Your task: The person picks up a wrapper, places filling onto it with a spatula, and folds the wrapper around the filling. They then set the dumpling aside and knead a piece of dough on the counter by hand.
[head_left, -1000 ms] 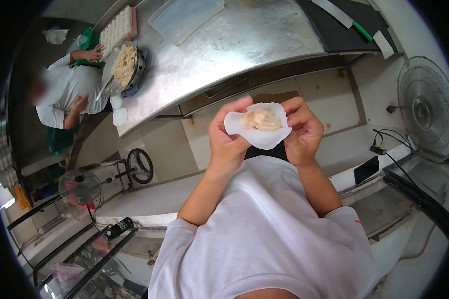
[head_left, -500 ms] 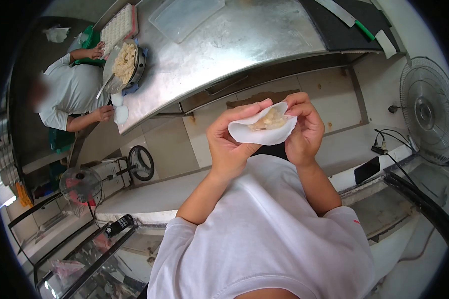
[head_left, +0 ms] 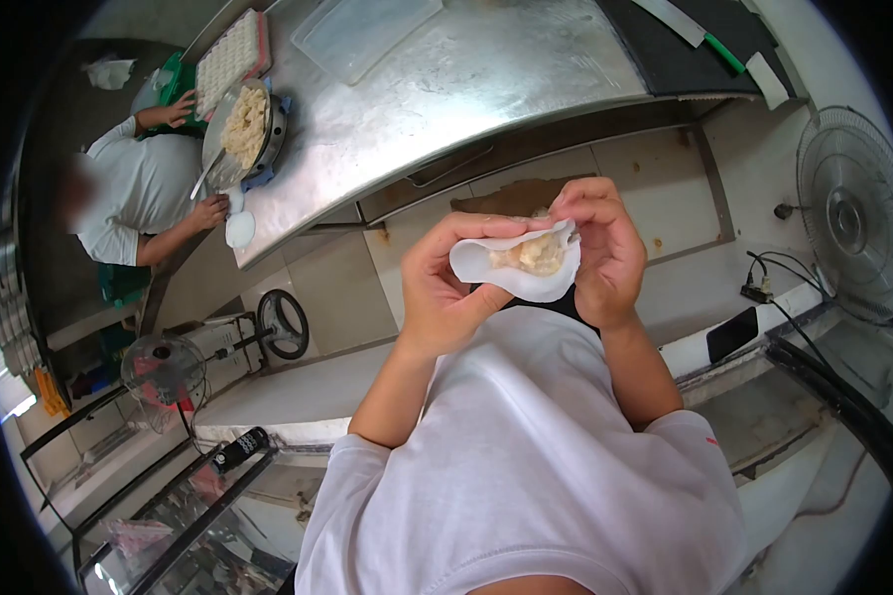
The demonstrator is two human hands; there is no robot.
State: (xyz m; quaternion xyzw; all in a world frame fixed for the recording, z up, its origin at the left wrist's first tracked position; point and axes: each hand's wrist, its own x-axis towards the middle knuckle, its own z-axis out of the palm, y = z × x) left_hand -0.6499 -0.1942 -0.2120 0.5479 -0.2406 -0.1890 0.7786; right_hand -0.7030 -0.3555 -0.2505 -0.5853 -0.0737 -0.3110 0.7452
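A round white dumpling wrapper (head_left: 541, 290) is held between both hands in front of my chest, curved up around a pale, lumpy filling (head_left: 536, 255). My left hand (head_left: 446, 278) supports its left side, thumb below and fingers along the far edge. At the right end, my right hand (head_left: 605, 260) has thumb and fingers pinched on the wrapper's rim. The near and left parts of the wrapper still gape, so the filling shows.
On the steel table (head_left: 466, 74) are a bowl of filling (head_left: 245, 129), a tray of white pieces (head_left: 231, 67), loose wrappers (head_left: 239, 230), a clear plastic lid or tray (head_left: 362, 40) and a green-handled knife (head_left: 709, 45). A co-worker (head_left: 149, 188) stands left. A fan (head_left: 848, 213) is at right.
The wrapper has turned slightly and its right edge is drawn closer together under my right fingers. My left hand has shifted slightly left and down. The co-worker's hands moved a little.
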